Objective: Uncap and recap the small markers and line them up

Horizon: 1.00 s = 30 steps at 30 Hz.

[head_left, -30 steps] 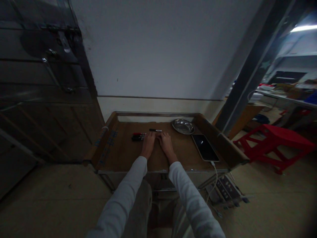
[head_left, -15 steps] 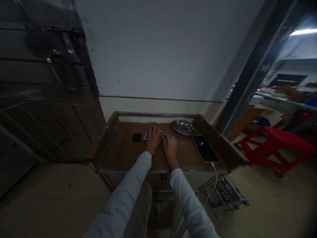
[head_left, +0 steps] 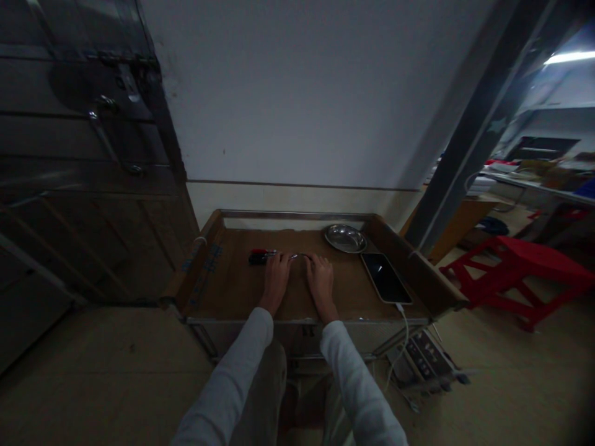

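Currently, the left hand (head_left: 277, 272) and right hand (head_left: 320, 274) meet over the counter (head_left: 353, 291), fingers curled at opposite ends of a slim pen (head_left: 300, 254); whether either grips it cannot be told. From the pen: phone (head_left: 385, 279), four o'clock; red and black markers (head_left: 258, 259), nine o'clock; blue handwriting (head_left: 211, 257), illegible, farther toward nine; metal dish (head_left: 345, 239), two o'clock.

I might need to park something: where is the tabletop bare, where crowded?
Bare tabletop lies between the pens and the left side wall, and between the right hand and phone. Crowded: pens by the left hand, a slim item between the hands, dish close by the phone.
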{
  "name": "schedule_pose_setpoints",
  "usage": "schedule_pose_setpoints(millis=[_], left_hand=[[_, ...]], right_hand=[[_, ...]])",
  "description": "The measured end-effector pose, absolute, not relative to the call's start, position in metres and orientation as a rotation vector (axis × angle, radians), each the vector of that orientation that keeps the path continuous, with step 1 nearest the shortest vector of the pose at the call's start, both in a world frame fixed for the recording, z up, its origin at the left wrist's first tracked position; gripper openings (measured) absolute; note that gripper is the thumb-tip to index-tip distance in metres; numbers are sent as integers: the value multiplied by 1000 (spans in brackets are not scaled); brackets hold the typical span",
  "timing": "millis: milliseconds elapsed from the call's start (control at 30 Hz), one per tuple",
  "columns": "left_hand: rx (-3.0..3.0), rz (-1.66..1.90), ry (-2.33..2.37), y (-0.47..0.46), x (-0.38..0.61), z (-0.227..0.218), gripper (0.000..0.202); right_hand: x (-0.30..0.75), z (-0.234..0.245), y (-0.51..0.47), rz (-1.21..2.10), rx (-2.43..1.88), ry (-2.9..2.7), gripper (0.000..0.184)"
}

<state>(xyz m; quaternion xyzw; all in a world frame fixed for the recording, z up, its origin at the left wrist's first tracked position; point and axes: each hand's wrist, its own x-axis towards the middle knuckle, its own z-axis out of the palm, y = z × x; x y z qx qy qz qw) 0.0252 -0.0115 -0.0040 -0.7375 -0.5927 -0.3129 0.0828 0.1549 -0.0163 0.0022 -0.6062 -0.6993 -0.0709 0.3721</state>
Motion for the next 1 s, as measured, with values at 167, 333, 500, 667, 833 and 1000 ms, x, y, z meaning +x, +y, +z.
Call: schedule_pose_setpoints(millis=[167,333,500,667,833,1000], left_hand=[[-2211,-943,-1749,-11,25,-3,23],[-2244,-1011,-1728,-10,23,-5,22],[-2090,-1100,-1835,-15,19,-3,21],[-1834,-1009,-2084,-27,17,0,26],[-1769,-988,-2138,-34,13,-6,27],[-1793,-1052,-2146,-30,15,-7,23]], right_hand=[[153,4,-16,-176,-1575,-1875,31],[151,4,-19,46,-1283,-1985,38],[146,1,-23,255,-984,-2062,66],[148,-9,-19,161,-1314,-2031,61],[152,-18,-19,-70,-1668,-2036,42],[167,-18,-17,-108,-1701,-2070,39]])
